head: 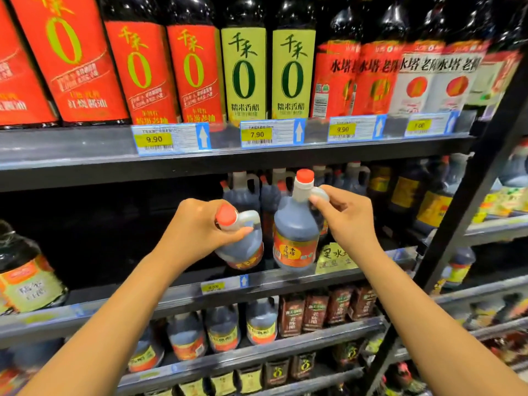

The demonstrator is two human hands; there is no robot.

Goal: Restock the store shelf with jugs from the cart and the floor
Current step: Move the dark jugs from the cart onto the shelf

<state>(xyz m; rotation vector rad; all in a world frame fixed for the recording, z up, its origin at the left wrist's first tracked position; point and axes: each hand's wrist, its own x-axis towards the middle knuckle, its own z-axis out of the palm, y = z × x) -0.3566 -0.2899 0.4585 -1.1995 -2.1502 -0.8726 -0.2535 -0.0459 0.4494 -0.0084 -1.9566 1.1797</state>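
Two jugs, one in each hand, at the middle shelf.

Our left hand (200, 224) is wrapped round the neck and handle of a tilted jug (243, 244), red cap toward us, its base over the shelf (177, 295) front edge; can't tell if it touches. Our right hand (345, 215) is clamped on the handle of an upright jug (297, 238), just beside the first, base at the shelf lip. Behind them more dark jugs (354, 178) stand at the back; the shelf's left part is dark w/ one big bottle (25, 270) at far left. Yellow price tag (213, 287) on the rail below. Top shelf (85, 150) carries tall bottles w/ red, green & white labels, tags 9.90, 7.90. Lower shelves hold small jugs & brown packs (328, 307). A black upright (471, 178) divides off the next bay on the right.
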